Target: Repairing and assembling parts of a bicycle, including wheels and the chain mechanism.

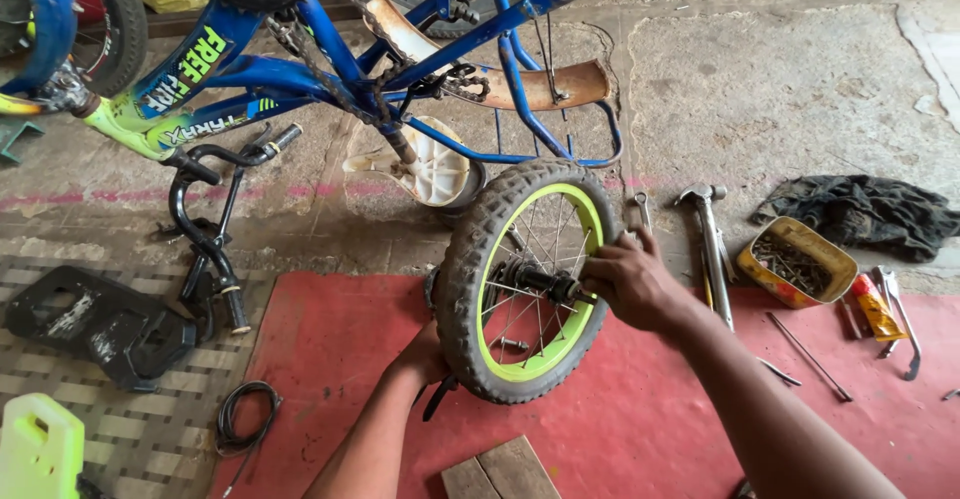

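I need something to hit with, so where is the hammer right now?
In the head view the hammer lies on the concrete floor to the right of the wheel, just past the right hand, with the yellow tin of screws on its right.

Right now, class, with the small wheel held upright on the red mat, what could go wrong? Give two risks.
1. The right hand works at the axle among the spokes; a slip could pinch fingers.
2. Only the left hand steadies the wheel from behind, so it might tip or roll toward the upturned blue bicycle.
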